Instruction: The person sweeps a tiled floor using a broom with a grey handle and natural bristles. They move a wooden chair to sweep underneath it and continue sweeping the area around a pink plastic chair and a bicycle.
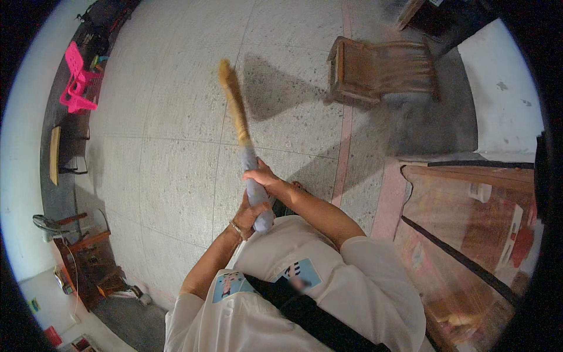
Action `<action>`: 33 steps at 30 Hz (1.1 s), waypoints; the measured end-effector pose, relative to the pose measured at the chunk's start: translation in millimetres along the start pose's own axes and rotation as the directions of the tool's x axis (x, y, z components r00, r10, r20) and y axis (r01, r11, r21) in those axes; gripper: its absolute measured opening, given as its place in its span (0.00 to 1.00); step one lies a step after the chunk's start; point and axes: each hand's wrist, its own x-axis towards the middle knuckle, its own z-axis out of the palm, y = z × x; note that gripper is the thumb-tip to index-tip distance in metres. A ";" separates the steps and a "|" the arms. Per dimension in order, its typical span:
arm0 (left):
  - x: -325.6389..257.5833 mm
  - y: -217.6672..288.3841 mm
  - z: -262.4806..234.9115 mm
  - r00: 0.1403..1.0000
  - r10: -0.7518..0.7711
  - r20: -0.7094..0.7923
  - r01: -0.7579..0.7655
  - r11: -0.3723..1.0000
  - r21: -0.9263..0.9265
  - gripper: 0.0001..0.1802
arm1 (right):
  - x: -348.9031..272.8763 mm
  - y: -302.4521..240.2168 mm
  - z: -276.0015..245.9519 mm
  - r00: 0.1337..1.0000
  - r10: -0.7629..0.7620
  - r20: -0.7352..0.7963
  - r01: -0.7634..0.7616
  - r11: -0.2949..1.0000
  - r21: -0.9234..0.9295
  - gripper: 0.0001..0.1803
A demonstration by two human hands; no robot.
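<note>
Both my hands grip a grass broom by its thick, pale grey-lavender handle. The yellow bristle end points away from me over the floor, slightly left, and looks narrow from here. My left hand, with a bracelet at the wrist, wraps the handle low, close to my white shirt. Farther up, my right hand is closed round it just below the yellow part. I cannot tell whether the broom's tip touches the floor. A fan-shaped shadow falls beside it.
A wooden chair stands at the far right. To the right is a bed-like structure with sheer netting. Along the left wall are a pink plastic chair, a light wooden board and a brown wooden cabinet.
</note>
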 end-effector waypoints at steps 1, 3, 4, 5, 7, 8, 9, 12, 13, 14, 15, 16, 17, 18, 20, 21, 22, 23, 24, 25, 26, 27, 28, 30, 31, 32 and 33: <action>8.1 10.2 4.2 0.998 -0.034 0.045 0.033 0.999 0.026 0.40 | 23.9 14.2 -15.7 0.997 -0.038 -0.070 0.036 0.999 -0.028 0.37; 35.1 18.5 -0.1 0.989 -0.041 0.140 0.031 0.997 0.069 0.40 | 18.1 -15.3 -29.5 0.987 -0.072 -0.142 0.080 0.995 0.053 0.39; 48.4 24.3 -1.0 0.980 -0.048 0.193 0.030 0.995 0.096 0.40 | 20.9 -23.2 -41.2 0.978 -0.067 -0.198 0.081 0.995 0.066 0.39; 57.6 35.7 3.5 0.965 -0.109 0.239 0.087 0.991 0.101 0.39 | 20.2 -36.1 -50.9 0.966 -0.058 -0.252 0.080 0.994 0.077 0.39; 91.2 41.7 3.0 0.950 -0.124 0.288 0.101 0.990 0.094 0.34 | 20.3 -61.4 -65.6 0.938 -0.025 -0.346 0.074 0.989 0.131 0.41; 107.4 47.2 6.3 0.939 -0.131 0.319 0.106 0.990 0.094 0.32 | 23.8 -72.0 -73.3 0.920 -0.001 -0.392 0.076 0.981 0.176 0.42; 113.6 60.9 15.2 0.927 -0.154 0.341 0.134 0.988 0.081 0.29 | 29.4 -77.8 -83.5 0.914 0.035 -0.404 0.047 0.981 0.190 0.44; 161.5 75.6 -2.5 0.873 -0.311 0.376 0.313 0.948 0.057 0.26 | 71.1 -77.6 -102.5 0.897 0.121 -0.425 -0.055 0.985 0.164 0.48; 169.1 85.2 -8.4 0.874 -0.360 0.325 0.351 0.932 0.088 0.20 | 95.1 -70.2 -107.4 0.891 0.138 -0.432 -0.099 0.989 0.112 0.49; 172.8 96.5 -17.8 0.881 -0.324 0.345 0.316 0.945 0.081 0.20 | 114.7 -66.8 -110.5 0.883 0.155 -0.442 -0.145 0.988 0.057 0.50; 173.0 107.0 -30.2 0.883 -0.295 0.366 0.288 0.955 0.076 0.20 | 128.1 -65.0 -94.6 0.882 0.149 -0.446 -0.065 0.978 0.199 0.50; 173.7 120.2 -43.0 0.884 -0.264 0.387 0.258 0.964 0.068 0.21 | 144.2 -66.9 -80.9 0.911 0.141 -0.387 -0.066 0.978 0.199 0.49; 157.8 149.0 -46.5 0.913 -0.304 0.271 0.285 0.952 0.108 0.23 | 156.9 -70.1 -63.6 0.916 0.138 -0.376 -0.073 0.981 0.181 0.48; 156.6 159.5 -65.4 0.922 -0.280 0.267 0.270 0.960 0.073 0.25 | 169.3 -75.5 -42.1 0.925 0.133 -0.357 -0.082 0.985 0.155 0.47; 156.8 178.3 -101.1 0.941 -0.229 0.250 0.234 0.972 0.008 0.29 | 184.9 -106.6 6.9 0.930 0.140 -0.339 -0.117 0.989 0.087 0.45; 154.7 193.0 -107.6 0.952 -0.214 0.217 0.215 0.976 0.022 0.30 | 187.3 -127.0 28.6 0.942 0.156 -0.296 -0.141 0.987 0.071 0.44; 149.7 209.6 -107.2 0.959 -0.206 0.193 0.201 0.979 0.046 0.32 | 192.3 -139.8 39.4 0.949 0.170 -0.265 -0.160 0.985 0.060 0.43; 147.0 222.7 -106.8 0.967 -0.193 0.165 0.185 0.981 0.066 0.33 | 206.7 -141.9 43.3 0.971 0.135 -0.197 -0.122 0.990 0.074 0.42; 150.7 231.8 -106.4 0.975 -0.181 0.128 0.171 0.982 0.083 0.35 | 224.1 -140.4 44.0 0.987 0.098 -0.127 -0.088 0.992 0.087 0.40; 156.8 240.4 -103.0 0.982 -0.168 0.091 0.158 0.982 0.103 0.37 | 239.2 -138.2 42.1 0.997 0.060 -0.057 -0.053 0.993 0.105 0.39; 163.0 247.9 -101.3 0.987 -0.150 0.056 0.142 0.983 0.117 0.39 | 251.2 -140.7 40.7 0.996 0.058 -0.061 -0.053 0.996 0.073 0.38; 170.0 249.4 -101.9 0.991 -0.124 0.041 0.119 0.987 0.104 0.38 | 261.8 -142.8 37.6 0.996 0.056 -0.066 -0.053 0.998 0.043 0.37; 178.9 247.6 -103.0 0.995 -0.099 0.025 0.096 0.991 0.093 0.38 | 270.9 -144.5 32.7 0.996 0.053 -0.070 -0.052 0.999 0.014 0.36; 189.9 252.1 -98.2 0.995 -0.073 0.066 0.066 0.993 0.099 0.40 | 245.4 -188.4 27.0 0.991 -0.004 -0.136 -0.003 0.998 -0.056 0.37; 195.8 259.9 -91.1 0.990 -0.076 0.121 0.061 0.990 0.125 0.42 | 247.1 -193.6 17.7 0.978 -0.014 -0.209 -0.002 0.997 -0.077 0.38; 202.3 266.6 -84.9 0.982 -0.082 0.173 0.056 0.987 0.149 0.44 | 248.0 -197.7 8.6 0.960 -0.022 -0.279 -0.005 0.995 -0.098 0.39; 210.8 271.8 -80.1 0.973 -0.084 0.215 0.050 0.986 0.160 0.43 | 248.8 -201.2 -2.5 0.955 -0.010 -0.295 0.004 1.000 -0.022 0.39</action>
